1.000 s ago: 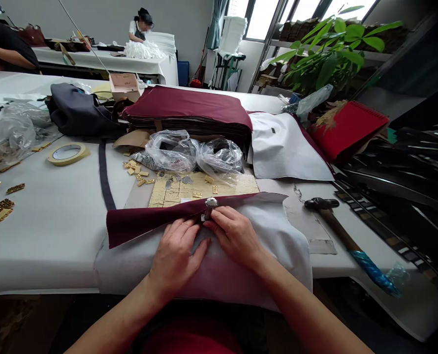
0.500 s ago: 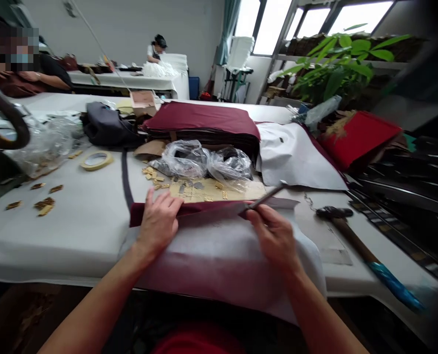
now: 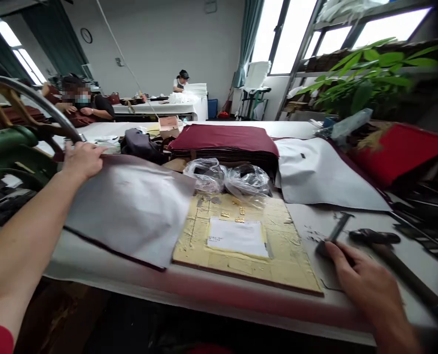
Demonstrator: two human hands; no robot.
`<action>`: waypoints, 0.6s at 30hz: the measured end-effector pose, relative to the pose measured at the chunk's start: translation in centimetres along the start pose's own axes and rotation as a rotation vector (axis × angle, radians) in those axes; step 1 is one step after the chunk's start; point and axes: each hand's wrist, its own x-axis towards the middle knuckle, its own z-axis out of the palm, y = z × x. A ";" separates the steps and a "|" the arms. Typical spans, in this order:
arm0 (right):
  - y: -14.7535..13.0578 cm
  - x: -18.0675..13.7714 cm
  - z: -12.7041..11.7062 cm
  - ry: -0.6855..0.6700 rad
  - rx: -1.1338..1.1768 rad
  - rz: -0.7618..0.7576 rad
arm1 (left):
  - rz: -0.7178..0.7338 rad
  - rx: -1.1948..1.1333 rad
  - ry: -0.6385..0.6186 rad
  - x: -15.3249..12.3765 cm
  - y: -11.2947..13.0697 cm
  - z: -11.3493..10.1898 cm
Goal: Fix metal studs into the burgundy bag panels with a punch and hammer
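Note:
My left hand grips the top edge of a maroon sheet, pale backing side up, at the left by the green machine. Its thumb points right and its fingers are partly hidden behind the edge. My right hand holds a steel hand punch, a slim shaft with a dark block at its lower end, tilted just above the table. Between the hands lies a tape-covered board bearing a white paper rectangle and several small gold metal pieces.
A hammer lies right of my right hand. Behind the board are clear plastic bags and a stack of maroon sheets. Another pale-backed sheet lies right of these. A green hand-wheel machine stands left. Two people work farther back.
The maroon sheet has gone from the board to the left with my left hand, uncovering the board. My right hand has moved right with the punch. The view has shifted too.

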 end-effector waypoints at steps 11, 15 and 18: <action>-3.0 -0.9 -0.6 -0.021 0.060 0.003 | 0.560 -0.414 -0.361 -9.9 21.9 12.5; -2.8 -1.4 -0.7 0.004 0.137 0.029 | 0.565 -0.385 -0.385 -10.0 25.2 13.7; -2.4 -1.6 -0.5 0.011 0.130 -0.008 | 0.546 -0.369 -0.405 -11.1 25.5 13.1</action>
